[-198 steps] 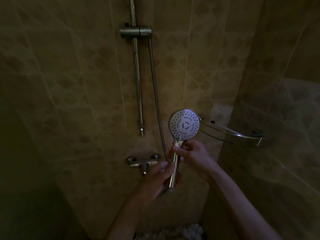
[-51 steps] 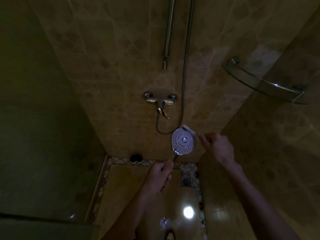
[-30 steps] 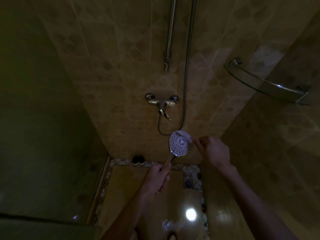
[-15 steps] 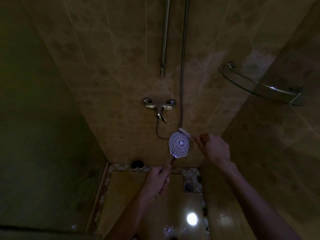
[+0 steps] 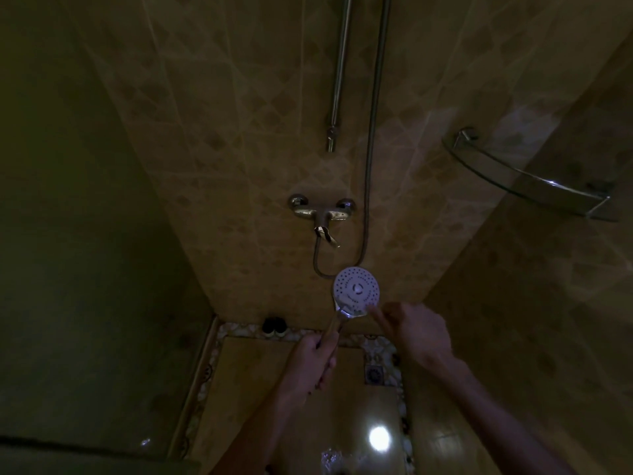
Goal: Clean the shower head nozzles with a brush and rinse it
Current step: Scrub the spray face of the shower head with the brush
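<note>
I see the shower head (image 5: pixel 357 291) just above my left hand (image 5: pixel 313 363), which grips its handle, and just left of my right hand (image 5: pixel 416 332). The tap (image 5: pixel 322 214) sits on the wall above both hands, the hose (image 5: pixel 371 149) beside it. A shelf (image 5: pixel 527 181) hangs up right of my right hand. The floor (image 5: pixel 260 389) lies below both hands.

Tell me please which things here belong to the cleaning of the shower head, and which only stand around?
For the job:
shower head, handle gripped by left hand
brush, barely visible, in right hand
hose
mixer tap

Only around:
slide rail
glass corner shelf
floor drain
small dark object at the wall's foot
</note>
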Motion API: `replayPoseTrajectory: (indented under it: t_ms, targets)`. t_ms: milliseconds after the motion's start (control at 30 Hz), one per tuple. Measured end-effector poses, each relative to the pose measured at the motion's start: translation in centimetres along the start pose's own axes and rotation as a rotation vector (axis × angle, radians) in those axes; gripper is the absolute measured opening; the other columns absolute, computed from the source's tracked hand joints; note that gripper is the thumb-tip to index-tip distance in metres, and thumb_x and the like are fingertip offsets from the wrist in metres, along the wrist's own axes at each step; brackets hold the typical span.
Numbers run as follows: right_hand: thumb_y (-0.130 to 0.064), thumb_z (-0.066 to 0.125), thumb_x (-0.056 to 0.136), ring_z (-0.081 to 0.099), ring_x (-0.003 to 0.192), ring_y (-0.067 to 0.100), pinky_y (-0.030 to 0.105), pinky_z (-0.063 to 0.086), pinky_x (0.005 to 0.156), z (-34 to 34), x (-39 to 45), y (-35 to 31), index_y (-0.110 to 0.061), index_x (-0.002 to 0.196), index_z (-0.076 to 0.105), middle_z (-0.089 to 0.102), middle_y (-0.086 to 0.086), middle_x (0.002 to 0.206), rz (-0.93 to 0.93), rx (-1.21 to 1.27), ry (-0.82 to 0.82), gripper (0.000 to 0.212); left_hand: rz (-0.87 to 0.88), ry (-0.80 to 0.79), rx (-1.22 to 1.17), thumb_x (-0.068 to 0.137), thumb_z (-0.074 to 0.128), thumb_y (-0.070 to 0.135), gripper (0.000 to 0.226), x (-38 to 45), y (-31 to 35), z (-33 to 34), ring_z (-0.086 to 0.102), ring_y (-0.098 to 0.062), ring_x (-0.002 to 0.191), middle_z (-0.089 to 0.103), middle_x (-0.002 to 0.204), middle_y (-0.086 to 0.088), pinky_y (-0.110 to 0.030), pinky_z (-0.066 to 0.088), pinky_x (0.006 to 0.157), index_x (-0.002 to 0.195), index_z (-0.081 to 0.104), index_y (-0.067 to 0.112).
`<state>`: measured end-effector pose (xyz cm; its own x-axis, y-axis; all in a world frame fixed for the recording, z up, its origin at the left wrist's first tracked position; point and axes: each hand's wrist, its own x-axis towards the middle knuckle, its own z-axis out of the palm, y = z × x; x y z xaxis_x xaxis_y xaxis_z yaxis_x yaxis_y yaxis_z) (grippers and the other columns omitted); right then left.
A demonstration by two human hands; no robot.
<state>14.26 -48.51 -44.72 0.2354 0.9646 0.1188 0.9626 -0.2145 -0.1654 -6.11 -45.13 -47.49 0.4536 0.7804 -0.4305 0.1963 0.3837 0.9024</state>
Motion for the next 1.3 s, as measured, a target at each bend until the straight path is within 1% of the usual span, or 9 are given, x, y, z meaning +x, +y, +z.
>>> replayPoseTrajectory:
  t_ms: [200,400,567,700,800,933,1067,1133,1300]
  targets:
    - [-0.062,0.029,0.095,0.065,0.072,0.025,0.036,0.054,0.062,-1.8,3.6,1.4,-0.021,0.072,0.059,0.065,0.004,0.072,0.195,0.018,0.028,0.056,-0.016,-0.032,-0.013,0.098,0.048,0.034,0.031,-0.1,-0.1,0.3,0.036,-0.009,0.037,0.047,0.057,-0.002,-0.021,0.025,0.039,0.076,0.050,0.012]
    - [-0.071,0.018,0.090,0.062,0.060,0.017,0.029,0.049,0.054,0.2,1.6,-1.0,-0.024,0.073,0.059,0.060,-0.003,0.063,-0.037,-0.102,-0.007,0.065,-0.012,-0.005,0.023,0.098,0.046,0.032,0.027,-0.1,-0.3,0.0,0.036,-0.009,0.037,0.048,0.058,-0.001,-0.018,0.027,0.036,0.083,0.052,0.011]
    - [-0.062,0.029,0.094,0.063,0.067,0.022,0.038,0.056,0.063,-1.9,4.5,1.1,-0.021,0.076,0.062,0.062,0.002,0.070,0.116,-0.031,-0.037,0.056,-0.025,-0.018,0.006,0.097,0.049,0.034,0.027,-0.4,-0.3,-0.1,0.038,-0.008,0.039,0.050,0.059,0.000,-0.020,0.029,0.037,0.092,0.056,0.008]
    - [-0.065,0.025,0.094,0.059,0.057,0.015,0.029,0.049,0.051,-0.8,3.3,-0.5,-0.026,0.071,0.055,0.054,-0.006,0.060,0.024,-0.035,-0.033,0.054,-0.002,-0.029,-0.003,0.098,0.047,0.033,0.028,-0.7,0.1,0.1,0.037,-0.008,0.039,0.047,0.061,-0.004,-0.021,0.028,0.038,0.089,0.055,0.007]
    - [-0.069,0.022,0.092,0.055,0.054,0.011,0.028,0.047,0.050,-0.2,2.4,-1.0,-0.029,0.063,0.044,0.050,-0.007,0.057,-0.047,-0.050,-0.038,0.054,-0.012,-0.014,-0.008,0.099,0.047,0.031,0.026,-0.8,0.2,-0.1,0.036,-0.008,0.039,0.048,0.060,-0.002,-0.021,0.027,0.038,0.089,0.054,0.007]
    - [-0.062,0.028,0.095,0.061,0.063,0.017,0.032,0.052,0.057,-2.0,3.7,0.7,-0.023,0.075,0.061,0.059,-0.002,0.065,0.108,-0.017,-0.019,0.055,-0.018,-0.015,-0.006,0.098,0.047,0.032,0.027,-0.8,0.1,0.1,0.036,-0.008,0.037,0.049,0.059,-0.001,-0.021,0.027,0.039,0.083,0.052,0.009]
    - [-0.069,0.020,0.091,0.050,0.049,0.008,0.025,0.043,0.048,-0.9,1.8,-0.7,-0.026,0.064,0.051,0.047,-0.009,0.052,0.021,-0.055,0.001,0.059,-0.019,-0.008,-0.010,0.097,0.048,0.035,0.031,-0.6,-0.1,0.1,0.037,-0.008,0.036,0.049,0.058,-0.002,-0.020,0.026,0.038,0.078,0.052,0.011]
    - [-0.070,0.018,0.091,0.049,0.047,0.007,0.028,0.048,0.049,-0.5,0.9,-1.1,-0.027,0.062,0.045,0.045,-0.008,0.051,-0.053,-0.056,-0.034,0.058,-0.022,0.004,0.003,0.096,0.049,0.037,0.034,-0.5,-0.3,0.0,0.037,-0.008,0.035,0.049,0.057,-0.002,-0.019,0.026,0.036,0.075,0.052,0.011]
    - [-0.060,0.030,0.095,0.063,0.063,0.020,0.033,0.053,0.057,-3.2,3.6,1.6,-0.021,0.077,0.062,0.058,-0.001,0.064,0.107,-0.065,-0.017,0.053,-0.013,-0.015,-0.020,0.096,0.051,0.036,0.033,-0.6,-0.6,0.1,0.037,-0.009,0.036,0.050,0.057,-0.001,-0.019,0.027,0.037,0.072,0.052,0.014]
